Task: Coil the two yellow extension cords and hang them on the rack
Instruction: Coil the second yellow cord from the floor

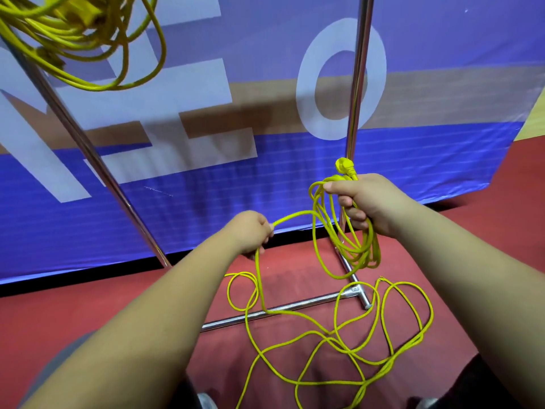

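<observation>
In front of the steel rack (358, 84), with one coiled yellow extension cord (73, 33) hanging above the left hand (250, 231), the right hand (371, 202) clenches the gathered loops of the second cord (373, 249) while the left hand closes round its slack, the next loop due from the floor tangle (333, 332) below.

Red floor (44, 311) in front of you. Loose yellow cord (331, 333) sprawls on it in tangled, overlapping loops and crosses the rack's chrome base bar (230, 321) near the T-joint (355, 289). Base bar lies flat on the floor. Bottom edge of the blue banner (206, 187) meets the floor behind the rack. Coiled yellow cord (59, 32) hangs on the rack, top-left of your view.
</observation>
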`<state>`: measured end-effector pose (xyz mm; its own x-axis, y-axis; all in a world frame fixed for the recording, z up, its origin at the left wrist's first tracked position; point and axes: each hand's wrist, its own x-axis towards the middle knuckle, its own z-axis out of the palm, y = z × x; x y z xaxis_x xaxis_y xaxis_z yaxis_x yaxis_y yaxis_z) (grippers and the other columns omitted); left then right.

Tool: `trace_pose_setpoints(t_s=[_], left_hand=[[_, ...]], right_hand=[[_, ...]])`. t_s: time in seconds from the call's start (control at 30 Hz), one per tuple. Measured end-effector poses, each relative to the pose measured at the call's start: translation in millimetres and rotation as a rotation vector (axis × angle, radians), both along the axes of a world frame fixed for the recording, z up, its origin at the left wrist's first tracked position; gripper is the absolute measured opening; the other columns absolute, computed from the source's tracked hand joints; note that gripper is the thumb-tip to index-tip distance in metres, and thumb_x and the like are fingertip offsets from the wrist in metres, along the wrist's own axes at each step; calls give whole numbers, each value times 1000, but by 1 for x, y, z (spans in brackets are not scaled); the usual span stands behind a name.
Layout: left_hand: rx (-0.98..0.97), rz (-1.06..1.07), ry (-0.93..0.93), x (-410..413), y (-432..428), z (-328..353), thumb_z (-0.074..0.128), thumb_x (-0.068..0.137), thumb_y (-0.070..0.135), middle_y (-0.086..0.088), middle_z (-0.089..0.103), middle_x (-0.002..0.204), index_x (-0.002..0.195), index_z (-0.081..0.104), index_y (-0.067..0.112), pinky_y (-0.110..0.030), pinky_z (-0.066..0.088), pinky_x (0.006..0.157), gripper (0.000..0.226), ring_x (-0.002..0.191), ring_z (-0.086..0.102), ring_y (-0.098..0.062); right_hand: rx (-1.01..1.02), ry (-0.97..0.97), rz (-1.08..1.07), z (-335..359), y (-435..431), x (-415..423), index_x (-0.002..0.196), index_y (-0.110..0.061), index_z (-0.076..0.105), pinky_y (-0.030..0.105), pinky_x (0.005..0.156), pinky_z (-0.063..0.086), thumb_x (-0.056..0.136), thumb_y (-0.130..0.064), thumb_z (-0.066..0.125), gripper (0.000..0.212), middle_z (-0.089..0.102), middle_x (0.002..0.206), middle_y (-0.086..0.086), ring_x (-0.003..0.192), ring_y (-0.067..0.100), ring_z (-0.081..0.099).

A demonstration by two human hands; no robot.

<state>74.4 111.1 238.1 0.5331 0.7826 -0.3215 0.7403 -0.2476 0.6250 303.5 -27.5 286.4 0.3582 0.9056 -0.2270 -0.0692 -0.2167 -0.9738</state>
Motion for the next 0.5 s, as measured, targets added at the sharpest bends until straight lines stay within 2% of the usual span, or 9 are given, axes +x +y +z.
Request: trace_pose_setpoints(t_s=[0.07,0.13,0.2,0.27,0.3,0.37,0.43,0.5], left_hand=[[8,-13,-120,-5,6,12,53,106,20,-6,65,83,97,69,12,-40,60,58,20,60,66,-19],[77,-97,-162,-15,15,23,59,105,23,-1,67,84,94,70,24,-46,59,80,16,73,62,-16],[103,-133,-169,-26,20,35,60,105,27,-3,65,88,95,72,31,-41,53,81,16,79,54,-15],[-22,-102,-270,-34,20,47,57,108,23,-11,57,88,99,72,28,-40,58,82,18,80,55,-18],[-116,-91,-337,-35,18,50,54,109,19,-12,56,88,103,71,21,-43,59,88,18,81,61,-23],[-272,-70,-431,-34,14,57,50,108,12,-16,63,93,106,70,15,-46,53,100,20,100,73,-35],[-372,7,-495,-29,6,65,54,97,13,-20,71,101,104,72,11,-43,51,103,20,111,72,-34],[-432,107,-580,-24,1,70,61,90,26,-23,74,101,101,72,6,-41,56,99,25,108,74,-34]], right_hand=[[2,10,-14,0,-2,-2,76,-16,57,26,42,25,93,-27,77,28,42,62,2,41,17,28],[5,20,-20,2,-4,-3,85,-14,66,25,42,25,95,-27,75,18,43,63,0,42,16,29],[6,32,-29,2,-6,-2,96,-12,68,25,42,25,96,-27,73,16,43,63,-1,42,14,30],[-7,29,-32,1,-9,-2,87,-13,67,26,42,28,96,-27,73,18,43,62,0,42,15,32],[-21,20,-33,0,-9,-1,77,-15,64,27,42,31,96,-27,74,24,42,61,1,42,16,34],[-56,-4,-32,-5,-9,1,66,-17,59,29,43,35,93,-29,75,34,40,61,5,42,19,37],[-77,-23,-37,-9,-10,1,78,-13,60,30,45,38,89,-31,78,28,40,64,9,43,21,40],[-87,-24,-69,-12,-8,0,87,-11,63,31,45,40,89,-32,79,27,42,65,11,43,22,42]])
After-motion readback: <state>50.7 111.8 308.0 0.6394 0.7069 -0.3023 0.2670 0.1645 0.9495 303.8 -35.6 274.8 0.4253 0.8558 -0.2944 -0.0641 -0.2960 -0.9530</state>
